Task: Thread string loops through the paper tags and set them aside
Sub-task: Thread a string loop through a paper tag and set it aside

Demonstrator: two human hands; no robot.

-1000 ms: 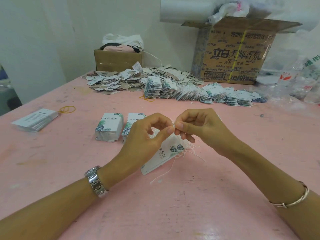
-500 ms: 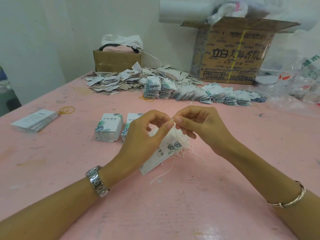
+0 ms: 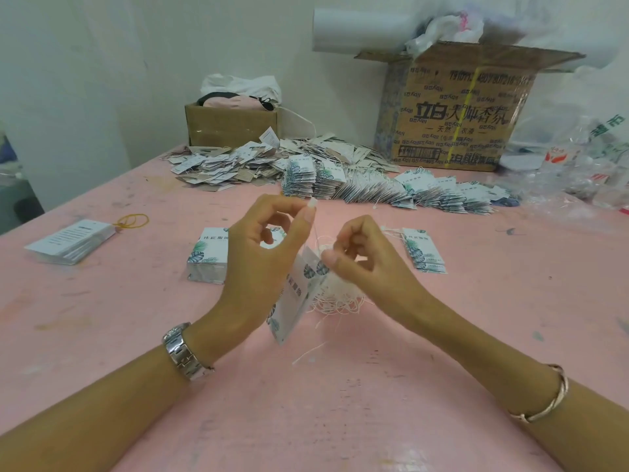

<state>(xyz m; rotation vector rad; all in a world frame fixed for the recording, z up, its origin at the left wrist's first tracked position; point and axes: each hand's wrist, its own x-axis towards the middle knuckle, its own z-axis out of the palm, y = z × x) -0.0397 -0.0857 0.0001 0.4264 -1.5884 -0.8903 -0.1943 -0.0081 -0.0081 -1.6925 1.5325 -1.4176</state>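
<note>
My left hand [image 3: 262,257] pinches the top of a thin white string [image 3: 316,229] between thumb and forefinger, raised above the table. A white paper tag with a leaf print [image 3: 295,294] hangs from that string, tilted, between my hands. My right hand [image 3: 360,257] is just right of the tag, its fingers curled around the string near the tag's top. A tangle of loose white strings [image 3: 337,294] lies under my right hand. A stack of unthreaded tags [image 3: 208,257] sits behind my left hand; a smaller stack [image 3: 423,250] lies to the right.
Rows of threaded tags [image 3: 374,192] and a loose heap [image 3: 231,165] fill the back of the pink table [image 3: 306,403]. Two cardboard boxes [image 3: 456,114] stand at the wall. A stack of cards [image 3: 69,241] and yellow rubber bands [image 3: 132,220] lie at left; plastic bags [image 3: 578,158] at right.
My hands have drawn apart: the left rose with the string end, the right dropped lower beside the tag. The tag now hangs more upright from the string.
</note>
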